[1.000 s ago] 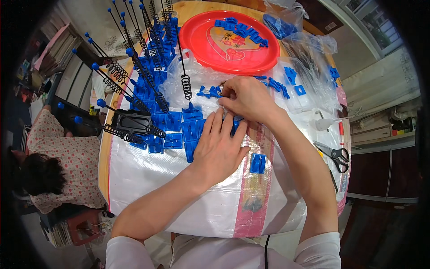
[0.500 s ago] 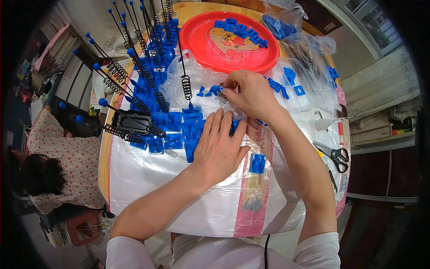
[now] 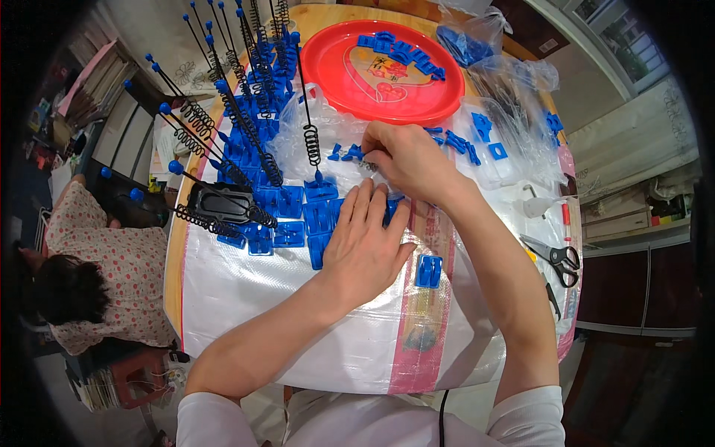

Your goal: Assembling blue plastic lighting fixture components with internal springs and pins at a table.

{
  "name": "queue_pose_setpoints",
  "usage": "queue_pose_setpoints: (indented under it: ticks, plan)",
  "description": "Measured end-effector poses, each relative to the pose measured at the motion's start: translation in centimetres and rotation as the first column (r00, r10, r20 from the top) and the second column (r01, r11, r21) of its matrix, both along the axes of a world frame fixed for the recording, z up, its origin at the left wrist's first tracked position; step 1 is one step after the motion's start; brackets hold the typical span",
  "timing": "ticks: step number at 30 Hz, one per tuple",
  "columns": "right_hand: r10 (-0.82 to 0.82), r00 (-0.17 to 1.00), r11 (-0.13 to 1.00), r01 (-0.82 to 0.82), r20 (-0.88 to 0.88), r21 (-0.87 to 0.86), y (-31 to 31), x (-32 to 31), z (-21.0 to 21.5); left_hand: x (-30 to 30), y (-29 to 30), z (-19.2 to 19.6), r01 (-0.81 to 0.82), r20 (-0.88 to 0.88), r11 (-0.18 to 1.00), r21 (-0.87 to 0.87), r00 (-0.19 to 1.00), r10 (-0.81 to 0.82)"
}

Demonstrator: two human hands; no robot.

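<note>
Nothing much has moved: left hand point(image 3: 365, 249) still lies flat, fingers spread, on hard blue plastic blocks point(image 3: 298, 220); right hand point(image 3: 406, 160) pinches a tiny metal piece point(image 3: 369, 165).

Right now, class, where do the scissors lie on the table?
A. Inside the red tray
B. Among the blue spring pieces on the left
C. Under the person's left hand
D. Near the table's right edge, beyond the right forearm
D: the scissors lie closed near the right edge of the table, outside the right forearm, well away from the red tray and the left hand.
</note>
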State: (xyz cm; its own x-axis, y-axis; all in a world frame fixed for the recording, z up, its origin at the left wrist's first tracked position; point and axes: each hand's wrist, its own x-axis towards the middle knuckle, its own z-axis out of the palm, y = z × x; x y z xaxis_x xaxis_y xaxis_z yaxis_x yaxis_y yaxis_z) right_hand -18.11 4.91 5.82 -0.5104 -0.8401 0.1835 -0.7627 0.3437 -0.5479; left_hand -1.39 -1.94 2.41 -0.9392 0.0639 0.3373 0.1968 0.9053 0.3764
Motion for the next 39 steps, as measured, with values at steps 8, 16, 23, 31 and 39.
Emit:
queue_pose_setpoints:
  ticks: [8,16,23,31,39]
  plan:
    - [0.035,0.999,0.998,-0.033,-0.040,0.051,-1.1,0.0,0.3,0.0,0.0,0.0,0.002,-0.004,1.000,-0.004,1.000,-0.002]
    - [0.042,0.998,0.996,-0.038,-0.047,0.077,-1.4,0.0,0.2,0.1,-0.1,-0.2,0.000,-0.013,1.000,0.002,1.000,0.000]
    - [0.095,0.939,0.995,-0.092,-0.331,0.024,-1.7,0.1,-0.7,0.0,-0.1,-0.3,0.002,-0.016,1.000,-0.003,1.000,-0.002]
    - [0.180,0.828,0.979,-0.202,-0.531,0.016,-3.5,0.2,-1.6,0.0,0.0,-0.1,0.005,0.000,1.000,0.000,1.000,-0.005]
    - [0.236,0.777,0.971,-0.218,-0.583,0.102,-3.6,0.3,-1.0,-0.1,0.1,-0.2,-0.008,-0.014,1.000,-0.002,1.000,0.008]
